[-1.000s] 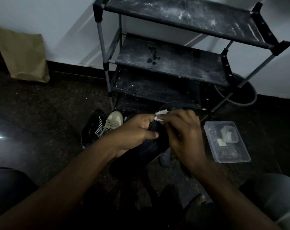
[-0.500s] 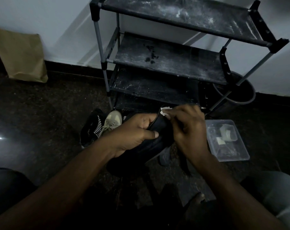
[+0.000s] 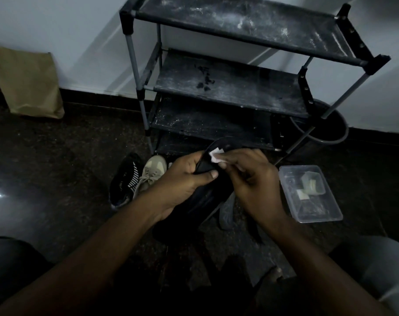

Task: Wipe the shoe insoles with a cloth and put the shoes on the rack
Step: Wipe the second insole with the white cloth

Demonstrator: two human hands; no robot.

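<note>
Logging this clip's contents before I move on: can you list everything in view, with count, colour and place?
shoe rack: one, black shelves, grey poles, against wall.
black shoe: one, held before the rack.
cloth: one, white, at that shoe's opening.
striped sneaker: one, black-white, floor left of hands.
beige sneaker: one, beside the striped one.
container: one, clear, floor at right.
paper bag: one, brown, leaning on wall, left.
bucket: one, dark, behind rack's right leg.
left hand: one, grips the black shoe.
right hand: one, fingers pinch the cloth.
</note>
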